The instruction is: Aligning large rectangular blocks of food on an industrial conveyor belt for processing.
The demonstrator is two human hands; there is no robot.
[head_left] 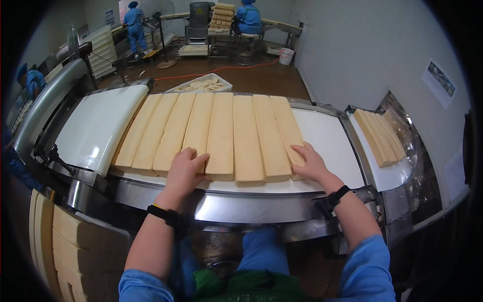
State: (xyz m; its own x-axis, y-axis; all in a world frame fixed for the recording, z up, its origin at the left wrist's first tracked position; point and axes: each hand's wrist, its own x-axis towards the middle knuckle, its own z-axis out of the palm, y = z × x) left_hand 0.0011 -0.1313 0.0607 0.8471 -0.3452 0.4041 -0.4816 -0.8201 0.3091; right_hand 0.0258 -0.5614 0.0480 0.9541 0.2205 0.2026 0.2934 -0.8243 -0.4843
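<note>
Eight long, cream-coloured slabs (221,136) lie side by side on a white conveyor belt (327,138), their lengths running from its far edge toward its near edge. The row reaches close to the belt's left edge and stops well apart from its right edge. Near ends are uneven; the sixth slab from the left extends closest to the near edge.

Left hand (186,168): at the near ends of the slabs, around the fourth from the left, fingers bent, one fingertip by the joint with the fifth. Whether it clamps a slab or only presses cannot be told.

Right hand (309,162): at the near end of the rightmost slab, fingers on its upper surface and right side. Contact visible; firmness of grip cannot be told.

Each wrist carries a black band. A steel rail (246,207) runs along the belt's near edge. Past the right edge, more slabs (381,138) lie together on a second white surface. Stacked blocks (68,231) of similar colour stand below the near left corner.

Beyond the far edge: a white tray (228,86) of flat, pale pieces, an orange line across the brown floor, a white bucket (286,56), and two co-workers in blue, one standing, one seated.
</note>
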